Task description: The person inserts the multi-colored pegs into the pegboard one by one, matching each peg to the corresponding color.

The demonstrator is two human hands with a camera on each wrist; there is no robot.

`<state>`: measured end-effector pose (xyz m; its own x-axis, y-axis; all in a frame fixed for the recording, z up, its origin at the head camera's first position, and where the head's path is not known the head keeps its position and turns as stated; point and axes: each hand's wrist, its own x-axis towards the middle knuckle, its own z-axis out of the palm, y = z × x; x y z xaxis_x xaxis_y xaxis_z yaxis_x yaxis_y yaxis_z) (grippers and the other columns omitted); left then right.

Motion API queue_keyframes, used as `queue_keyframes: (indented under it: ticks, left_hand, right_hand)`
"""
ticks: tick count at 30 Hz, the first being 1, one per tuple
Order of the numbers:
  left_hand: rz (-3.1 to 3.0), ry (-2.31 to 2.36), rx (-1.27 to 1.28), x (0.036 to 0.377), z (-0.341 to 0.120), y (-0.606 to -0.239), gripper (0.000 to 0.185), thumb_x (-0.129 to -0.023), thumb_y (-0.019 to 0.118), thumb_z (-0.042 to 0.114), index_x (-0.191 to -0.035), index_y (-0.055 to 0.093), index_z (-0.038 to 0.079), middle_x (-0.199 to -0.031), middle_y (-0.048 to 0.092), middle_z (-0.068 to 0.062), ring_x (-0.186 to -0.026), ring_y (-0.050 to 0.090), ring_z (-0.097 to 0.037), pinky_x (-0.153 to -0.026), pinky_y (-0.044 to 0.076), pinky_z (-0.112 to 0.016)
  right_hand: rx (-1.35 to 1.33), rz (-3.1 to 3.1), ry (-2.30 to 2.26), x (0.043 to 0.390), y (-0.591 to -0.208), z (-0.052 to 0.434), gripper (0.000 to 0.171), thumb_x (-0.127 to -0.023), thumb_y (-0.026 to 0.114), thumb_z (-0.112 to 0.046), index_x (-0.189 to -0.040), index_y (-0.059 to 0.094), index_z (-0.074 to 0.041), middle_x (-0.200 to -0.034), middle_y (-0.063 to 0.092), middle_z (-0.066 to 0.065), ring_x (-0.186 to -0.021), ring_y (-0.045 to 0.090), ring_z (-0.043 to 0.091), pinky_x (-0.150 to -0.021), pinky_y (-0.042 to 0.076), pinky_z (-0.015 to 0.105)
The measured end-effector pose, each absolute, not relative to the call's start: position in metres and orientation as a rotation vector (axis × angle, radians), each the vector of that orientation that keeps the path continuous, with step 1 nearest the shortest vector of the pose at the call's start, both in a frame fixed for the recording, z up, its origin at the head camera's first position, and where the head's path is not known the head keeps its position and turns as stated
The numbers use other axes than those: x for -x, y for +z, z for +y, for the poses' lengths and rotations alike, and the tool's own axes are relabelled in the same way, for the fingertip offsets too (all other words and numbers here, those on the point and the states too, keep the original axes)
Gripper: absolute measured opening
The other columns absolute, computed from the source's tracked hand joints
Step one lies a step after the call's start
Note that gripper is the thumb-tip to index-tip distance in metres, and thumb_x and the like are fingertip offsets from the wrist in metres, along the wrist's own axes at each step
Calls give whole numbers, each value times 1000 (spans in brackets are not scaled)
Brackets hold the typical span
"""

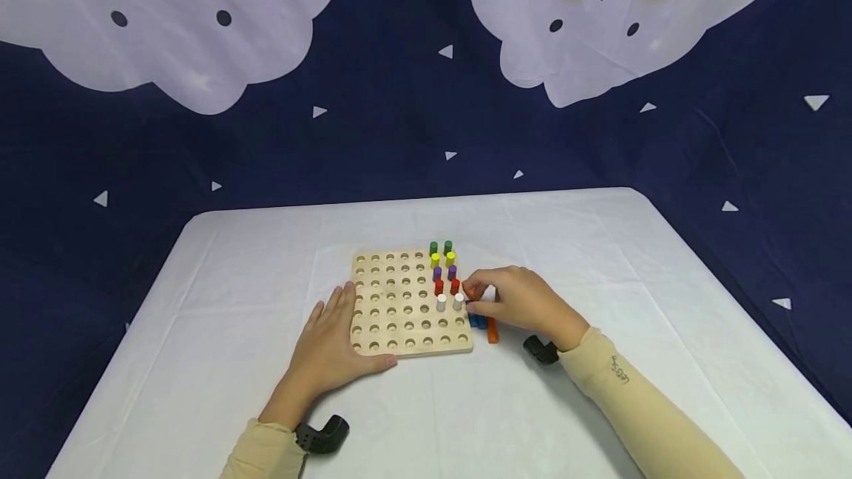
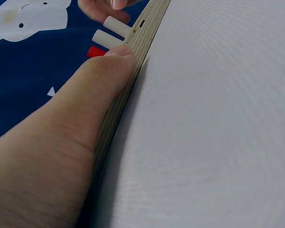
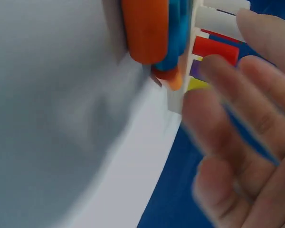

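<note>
Our right hand (image 1: 515, 301) pinches an orange peg (image 1: 469, 291) just off the board's (image 1: 399, 301) right edge, beside the white pegs (image 1: 441, 302). Our left hand (image 1: 329, 350) lies flat, fingers straight, pressing the board's left front corner.

Pegboard (image 1: 399, 309) mid-table (image 1: 233, 294); pegs (image 1: 444, 272) in right columns; loose pegs (image 1: 484, 324) beside right edge.

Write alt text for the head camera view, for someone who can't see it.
A person's left hand rests flat against a square wooden pegboard on a white table, while the right hand reaches among loose orange and blue pegs beside it. Ten short coloured pegs stand in two columns.
</note>
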<state>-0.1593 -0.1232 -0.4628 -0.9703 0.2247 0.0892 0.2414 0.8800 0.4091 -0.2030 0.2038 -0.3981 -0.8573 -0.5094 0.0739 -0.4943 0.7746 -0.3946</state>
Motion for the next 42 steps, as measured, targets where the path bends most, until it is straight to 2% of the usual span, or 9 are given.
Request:
queue_keyframes:
  ticks: [4, 8, 15, 19, 23, 27, 31, 42]
  left_hand:
    - [-3010, -660, 372, 159, -123, -462, 148, -55, 58, 96, -159, 10, 2, -166, 16, -14, -155, 16, -31, -126, 11, -51]
    - [-3013, -658, 372, 160, -124, -462, 148, -55, 58, 96, -159, 10, 2, -166, 16, -14, -155, 16, -31, -126, 11, -51]
    - [-3005, -667, 372, 159, -124, -463, 148, -55, 59, 96, -159, 11, 2, -166, 17, -15, -154, 17, -32, -126, 12, -52]
    - [-3005, -669, 371, 159, -124, -463, 148, -55, 59, 96, -159, 11, 2, -166, 17, -15, -154, 17, -32, -126, 12, -52]
    - [-3005, -668, 369, 159, -124, -463, 148, -55, 59, 96, -159, 11, 2, -166, 17, -14, -154, 17, -31, -126, 12, -52]
    - [-3005, -666, 371, 159, -124, -464, 148, -55, 59, 96, -159, 11, 2, -166, 17, -14, -154, 17, -31, -126, 12, -52]
    - [-3001, -670, 375, 159, -124, -464, 148, -55, 59, 96, -159, 11, 2, -166, 17, -14, -154, 17, -31, -126, 12, -52]
    - [-2995, -677, 366, 158, -123, -464, 148, -55, 60, 95, -159, 12, 2, -166, 17, -13, -155, 16, -32, -126, 11, -53]
  right_hand:
    - [716, 2922, -527, 195, -394, 211, 28, -80, 80, -45, -97, 72, -24, -76, 65, -21, -70, 54, 5, -67, 45, 27]
    - [640, 2880, -433, 187, -395, 214, 33, -77, 81, -50, -92, 72, -23, -68, 60, -20, -67, 52, 6, -64, 43, 28]
    - [598, 2864, -377, 182, -399, 213, 29, -74, 85, -43, -89, 72, -21, -61, 54, -15, -61, 48, 7, -58, 38, 26]
    - [610, 2859, -354, 183, -398, 213, 26, -74, 87, -33, -92, 74, -20, -67, 58, -14, -65, 50, 7, -61, 41, 27]
    - [671, 2868, -326, 183, -396, 215, 26, -77, 85, -20, -101, 76, -19, -84, 68, -12, -75, 56, 7, -69, 50, 31]
    - [778, 2892, -286, 182, -397, 218, 25, -80, 82, -11, -102, 76, -20, -95, 72, -10, -86, 64, 8, -78, 57, 33]
    - [852, 2904, -270, 182, -398, 220, 25, -80, 81, -8, -100, 76, -21, -93, 70, -11, -86, 64, 7, -77, 58, 31]
    - [914, 2907, -250, 184, -399, 223, 23, -80, 82, -11, -100, 75, -21, -92, 68, -11, -85, 63, 7, -76, 57, 30]
